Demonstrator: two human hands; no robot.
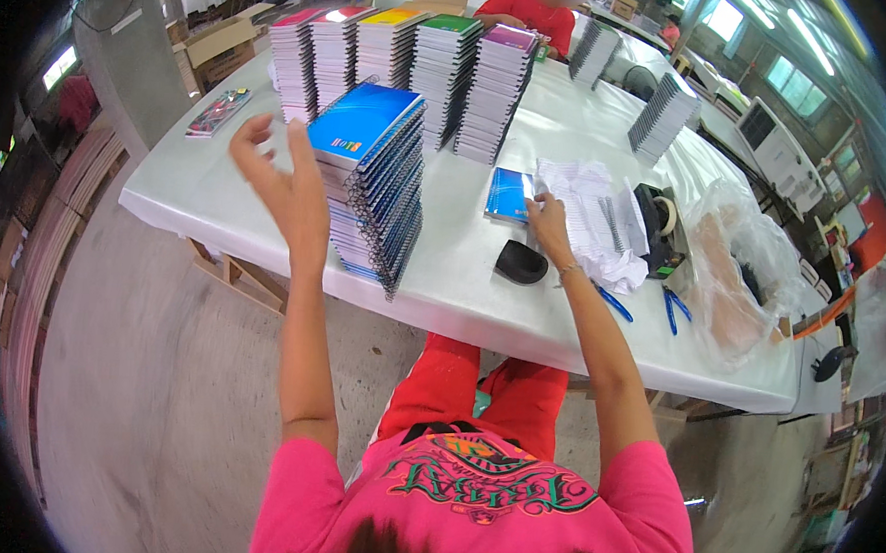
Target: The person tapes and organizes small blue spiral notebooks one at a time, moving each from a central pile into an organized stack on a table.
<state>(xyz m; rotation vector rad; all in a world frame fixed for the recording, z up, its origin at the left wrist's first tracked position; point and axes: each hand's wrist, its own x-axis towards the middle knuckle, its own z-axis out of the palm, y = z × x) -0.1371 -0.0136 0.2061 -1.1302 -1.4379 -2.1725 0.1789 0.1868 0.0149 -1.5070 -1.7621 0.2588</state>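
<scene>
A large workroom with a smooth grey concrete floor point(178, 363) is filled at its centre by a broad, white-covered surface point(207, 189) on a wooden frame point(238, 276). To the left stand a thick grey pillar point(123, 70) and a small bright window point(60, 67); at the upper right, paned windows point(796, 88) let in pale daylight beneath a sloping ceiling. Long, glowing tube lights point(811, 40) hang there, above more tables point(723, 129) reaching back into the room.

Bright light comes from tube lights point(812, 41) and windows point(796, 85) at upper right; glare whitens the desk point(462, 253); fisheye distortion bends edges toward black corners.
</scene>
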